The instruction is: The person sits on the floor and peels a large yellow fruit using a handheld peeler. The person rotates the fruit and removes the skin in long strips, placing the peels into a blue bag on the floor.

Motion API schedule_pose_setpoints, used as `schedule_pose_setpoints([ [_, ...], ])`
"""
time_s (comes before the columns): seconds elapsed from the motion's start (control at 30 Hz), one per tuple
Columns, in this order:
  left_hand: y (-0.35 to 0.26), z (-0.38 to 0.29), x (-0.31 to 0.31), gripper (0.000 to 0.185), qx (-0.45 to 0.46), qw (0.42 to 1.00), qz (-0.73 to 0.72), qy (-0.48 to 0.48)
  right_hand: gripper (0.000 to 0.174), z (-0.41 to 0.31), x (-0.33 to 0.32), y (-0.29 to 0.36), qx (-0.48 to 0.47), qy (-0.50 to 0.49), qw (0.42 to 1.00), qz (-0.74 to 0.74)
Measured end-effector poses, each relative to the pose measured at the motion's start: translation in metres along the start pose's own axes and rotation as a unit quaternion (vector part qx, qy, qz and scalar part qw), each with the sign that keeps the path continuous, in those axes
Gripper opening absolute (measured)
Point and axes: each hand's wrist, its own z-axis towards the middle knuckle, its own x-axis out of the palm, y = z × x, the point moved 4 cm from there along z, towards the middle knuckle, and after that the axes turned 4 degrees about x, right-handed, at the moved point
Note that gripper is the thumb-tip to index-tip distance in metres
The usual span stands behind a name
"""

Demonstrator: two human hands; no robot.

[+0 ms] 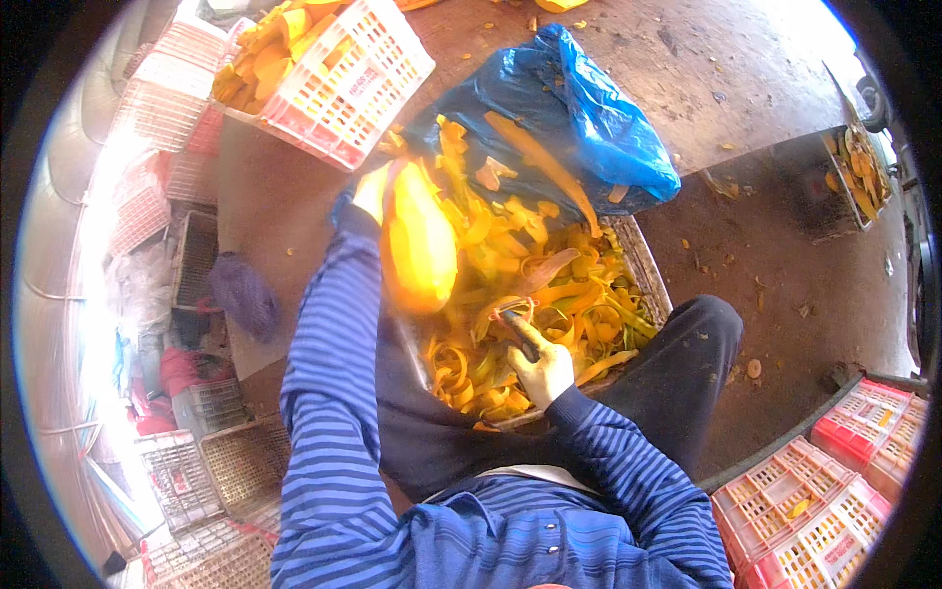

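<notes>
My left hand [370,197], in a pale glove, grips the upper end of a long orange fruit or squash [419,247]; its exact kind I cannot tell. Most of its surface looks smooth and peeled, with a darker strip near the top. Part of this hand is hidden behind the fruit. In my right hand [543,368], also gloved, is a Y-shaped peeler [517,315], held apart from the fruit. Below both hands, curled orange and greenish peelings [581,294] fill a crate [647,272] between my knees. A blue plastic bag [611,140] lies over its far end.
A white and red plastic crate [360,81] of orange pieces stands ahead to the left. Stacked crates [158,103] line the left side; a purple bundle [243,294] lies nearby. More red and white crates [802,508] stand at lower right. Another crate [857,177] holds peelings far right.
</notes>
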Motion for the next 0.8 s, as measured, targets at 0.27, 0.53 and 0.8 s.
schedule_pose_setpoints([
  [0.27, 0.034, -0.054, -0.027, 0.048, -0.113, 0.986, -0.119, 0.038, 0.052, 0.007, 0.016, -0.032, 0.009, 0.013, 0.993, 0.118],
  [0.53, 0.021, -0.030, 0.005, 0.051, -0.067, 0.992, 0.055, -0.090, 0.050, 0.027, 0.018, -0.022, 0.000, 0.028, 0.975, 0.221],
  [0.8, -0.013, -0.015, 0.070, 0.046, 0.035, 0.982, 0.184, -0.007, 0.050, 0.043, 0.005, -0.006, -0.018, -0.008, 0.951, 0.309],
])
